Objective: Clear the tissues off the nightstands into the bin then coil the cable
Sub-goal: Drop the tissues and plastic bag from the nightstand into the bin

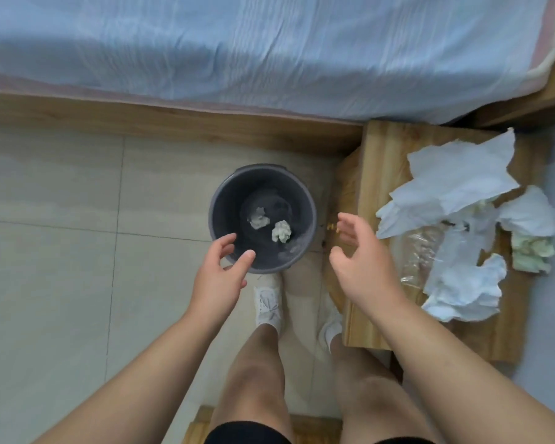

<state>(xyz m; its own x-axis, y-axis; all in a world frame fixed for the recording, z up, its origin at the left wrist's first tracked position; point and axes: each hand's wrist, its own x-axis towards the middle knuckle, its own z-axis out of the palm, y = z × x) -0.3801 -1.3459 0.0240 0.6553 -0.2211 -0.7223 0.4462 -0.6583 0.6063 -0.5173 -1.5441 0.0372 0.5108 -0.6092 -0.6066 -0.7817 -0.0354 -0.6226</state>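
Standing over the bin (pixel 262 219), both hands hang empty, left hand (pixel 220 277) at its rim, right hand (pixel 362 267) beside the nightstand (pixel 385 174), each grip spread wide. Two crumpled tissues (pixel 281 230) lie inside; a heap of tissues (pixel 462 200) waits on the nightstand. Best to gather several at once (mind the clear wrapper). No cable is visible

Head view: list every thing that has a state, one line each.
Bin: upright, open, two crumpled tissues inside.
Tissues in bin: balled up, at the bottom.
Tissues on nightstand: loose pile, not cleared.
Plastic wrapper: crumpled, partly under tissues.
Left hand: open, empty, over bin rim.
Right hand: open, empty.
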